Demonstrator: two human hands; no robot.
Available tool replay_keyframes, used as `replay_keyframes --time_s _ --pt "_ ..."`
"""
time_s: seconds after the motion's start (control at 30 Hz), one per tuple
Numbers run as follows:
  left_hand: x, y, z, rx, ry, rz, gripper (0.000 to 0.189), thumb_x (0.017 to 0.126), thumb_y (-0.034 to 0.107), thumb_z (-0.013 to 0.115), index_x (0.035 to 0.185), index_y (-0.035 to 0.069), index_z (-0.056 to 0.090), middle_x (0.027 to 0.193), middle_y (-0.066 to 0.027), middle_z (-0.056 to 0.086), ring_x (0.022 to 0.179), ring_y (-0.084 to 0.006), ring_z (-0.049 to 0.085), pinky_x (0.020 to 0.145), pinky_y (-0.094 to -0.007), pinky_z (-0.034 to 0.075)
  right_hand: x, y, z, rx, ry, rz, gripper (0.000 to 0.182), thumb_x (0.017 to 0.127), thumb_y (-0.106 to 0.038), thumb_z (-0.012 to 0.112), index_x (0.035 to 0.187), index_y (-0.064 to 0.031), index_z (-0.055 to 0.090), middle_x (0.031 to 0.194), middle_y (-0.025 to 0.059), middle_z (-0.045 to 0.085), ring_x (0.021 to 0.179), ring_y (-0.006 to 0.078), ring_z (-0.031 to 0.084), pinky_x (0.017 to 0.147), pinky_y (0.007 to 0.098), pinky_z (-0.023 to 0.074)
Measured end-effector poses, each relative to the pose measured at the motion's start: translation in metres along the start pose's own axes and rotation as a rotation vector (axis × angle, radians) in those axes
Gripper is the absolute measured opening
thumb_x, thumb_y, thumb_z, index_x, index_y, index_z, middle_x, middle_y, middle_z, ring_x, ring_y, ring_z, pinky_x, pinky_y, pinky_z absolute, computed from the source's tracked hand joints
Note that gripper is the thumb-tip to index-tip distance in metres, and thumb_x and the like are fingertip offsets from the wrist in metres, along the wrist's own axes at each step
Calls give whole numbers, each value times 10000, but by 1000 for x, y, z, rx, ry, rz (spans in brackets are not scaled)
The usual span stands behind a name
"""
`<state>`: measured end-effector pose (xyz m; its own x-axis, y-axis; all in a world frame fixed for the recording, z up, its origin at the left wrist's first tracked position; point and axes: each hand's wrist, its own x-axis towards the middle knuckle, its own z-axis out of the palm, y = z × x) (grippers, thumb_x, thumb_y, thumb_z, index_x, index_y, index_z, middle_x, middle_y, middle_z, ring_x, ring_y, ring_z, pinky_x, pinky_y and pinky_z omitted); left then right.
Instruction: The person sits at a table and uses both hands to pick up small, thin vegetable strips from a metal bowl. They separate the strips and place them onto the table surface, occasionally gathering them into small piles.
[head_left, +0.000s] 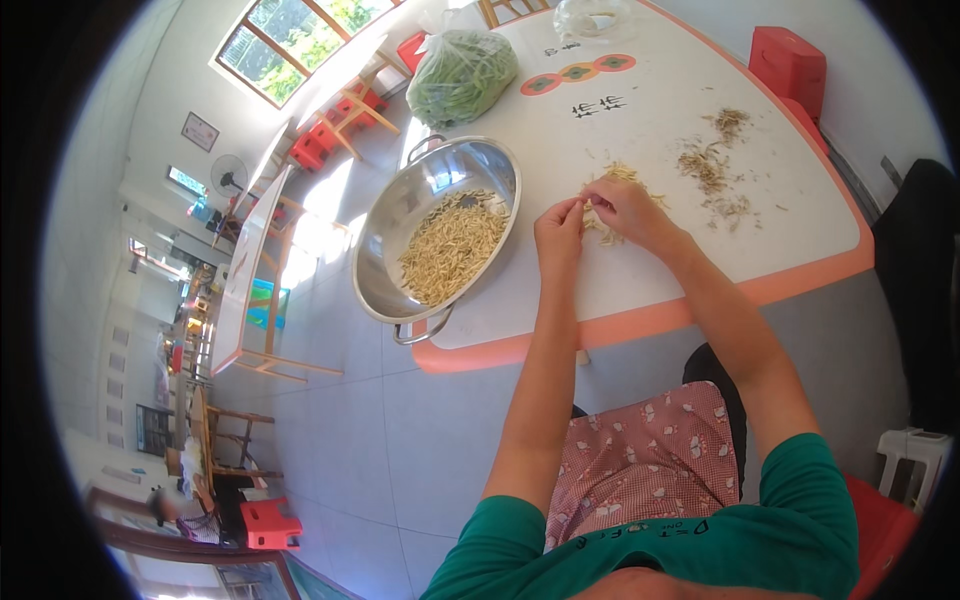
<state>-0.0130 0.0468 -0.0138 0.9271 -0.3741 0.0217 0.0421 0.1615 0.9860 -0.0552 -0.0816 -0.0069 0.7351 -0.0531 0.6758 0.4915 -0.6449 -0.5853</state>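
My left hand (561, 229) and my right hand (624, 208) meet at the fingertips above the white table. Both pinch at one small plant piece, which the fingers almost wholly hide. Under and behind the right hand lies a loose pile of slender yellowish plant pieces (621, 172), partly covered by that hand. To the left, a two-handled stainless steel basin (472, 161) holds a heap of similar slender pieces (454, 251). Right of my hands are small heaps of brown dry scraps (703, 169), with crumbs scattered around them.
A clear plastic bag of green vegetables (463, 79) stands behind the basin. Another plastic bag (592, 21) lies at the table's far end. The table's orange edge (637, 322) runs before me. Red stools (787, 67) stand at the right, and a person (196, 517) sits far left.
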Motion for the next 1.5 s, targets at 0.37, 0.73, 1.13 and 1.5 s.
replay_keyframes --time_s 0.37,0.73,1.13,1.5 --pt "1 -6 3 425 25 330 141 782 105 583 820 -28 609 590 7 518 518 -42 425 451 -199 325 0 -4 -1 64 10 44 247 710 63 502 946 -6 528 773 139 566 672 251 563 609 317 456" --pt "8 0 -13 -353 4 -176 91 782 82 473 769 7 522 568 12 429 447 -73 363 358 -187 249 1 -30 9 315 16 92 402 706 73 499 1097 -19 477 935 118 597 583 158 538 598 261 460" --pt "17 -9 -19 -702 -25 -246 131 813 47 398 906 4 479 690 -48 472 475 -84 372 349 -184 260 -2 1 11 -175 -88 -5 116 689 -36 582 802 -12 592 820 108 570 794 248 547 717 330 457" --pt "15 -7 -16 -595 72 -122 123 853 84 485 918 -15 516 665 -29 476 482 -65 379 365 -174 281 -7 6 12 -329 -140 83 57 692 -77 565 685 -22 578 748 125 548 787 265 528 699 361 440"
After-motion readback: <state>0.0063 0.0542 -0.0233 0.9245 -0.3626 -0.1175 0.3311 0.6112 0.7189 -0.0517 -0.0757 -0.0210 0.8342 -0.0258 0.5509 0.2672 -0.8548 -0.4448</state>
